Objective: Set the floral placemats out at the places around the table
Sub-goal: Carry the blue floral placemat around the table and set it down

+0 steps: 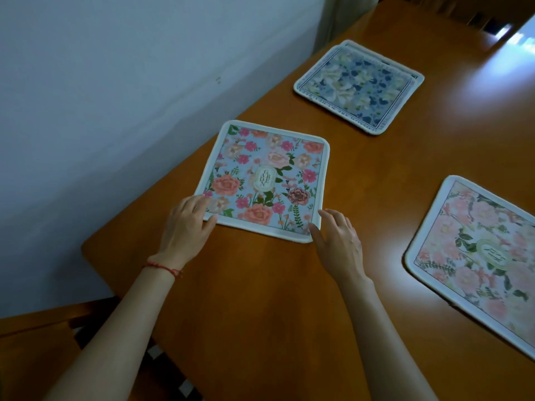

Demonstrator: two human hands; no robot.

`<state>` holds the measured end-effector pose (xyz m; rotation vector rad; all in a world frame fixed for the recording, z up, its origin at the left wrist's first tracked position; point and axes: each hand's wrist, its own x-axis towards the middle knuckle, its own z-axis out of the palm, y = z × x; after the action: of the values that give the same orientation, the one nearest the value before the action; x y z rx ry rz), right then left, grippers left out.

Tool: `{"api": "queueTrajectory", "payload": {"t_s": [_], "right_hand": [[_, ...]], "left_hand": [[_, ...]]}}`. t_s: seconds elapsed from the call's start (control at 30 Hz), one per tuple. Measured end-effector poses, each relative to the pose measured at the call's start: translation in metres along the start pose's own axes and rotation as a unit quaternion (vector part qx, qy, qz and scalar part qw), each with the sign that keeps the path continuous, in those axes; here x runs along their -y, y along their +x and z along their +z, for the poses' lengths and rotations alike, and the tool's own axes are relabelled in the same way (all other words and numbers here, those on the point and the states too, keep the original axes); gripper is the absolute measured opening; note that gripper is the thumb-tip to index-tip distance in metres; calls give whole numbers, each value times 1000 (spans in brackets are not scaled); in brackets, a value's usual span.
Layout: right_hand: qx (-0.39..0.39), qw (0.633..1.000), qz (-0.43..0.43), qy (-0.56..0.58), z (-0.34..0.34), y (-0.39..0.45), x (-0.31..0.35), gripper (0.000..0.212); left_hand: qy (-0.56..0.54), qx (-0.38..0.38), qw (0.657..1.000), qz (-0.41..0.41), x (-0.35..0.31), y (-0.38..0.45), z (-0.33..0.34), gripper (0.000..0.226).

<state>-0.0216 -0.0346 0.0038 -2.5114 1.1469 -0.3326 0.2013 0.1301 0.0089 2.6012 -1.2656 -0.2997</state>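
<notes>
Your left hand (185, 224) is resting relaxed, straight fingers on the near-left corner of the pink placemat (266, 180); your right hand (337, 241), fingers spread, is touching its near-right corner on the table (260, 299).

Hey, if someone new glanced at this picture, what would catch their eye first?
Probably the bright pink-flowered placemat near the table's wall-side edge, with the left hand resting on its near left corner and the right hand at its near right corner. Next, the blue-flowered placemats stacked farther along, and a pale pink placemat at the right.
</notes>
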Motion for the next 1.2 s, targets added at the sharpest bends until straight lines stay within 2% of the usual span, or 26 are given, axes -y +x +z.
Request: {"api": "queueTrajectory", "payload": {"t_s": [0.2,0.5,0.7,0.87,1.07,1.2], "right_hand": [[15,999,28,16,18,35,-7,43],[22,991,104,79,40,75,-13,46],[-7,980,138,141,49,88,-11,43],[-39,953,208,219,51,95,-10,46],[-61,927,261,262,51,102,-14,49],[-69,917,289,264,54,103,-23,34]], "left_hand": [[-31,4,999,-31,10,39,8,43],[-138,-27,985,-103,23,85,17,40],[-175,-43,976,-126,17,101,18,46],[-249,-74,953,-155,1,106,17,39],[-311,-87,917,-234,12,116,22,46],[-318,-101,907,-256,15,115,27,44]]}}
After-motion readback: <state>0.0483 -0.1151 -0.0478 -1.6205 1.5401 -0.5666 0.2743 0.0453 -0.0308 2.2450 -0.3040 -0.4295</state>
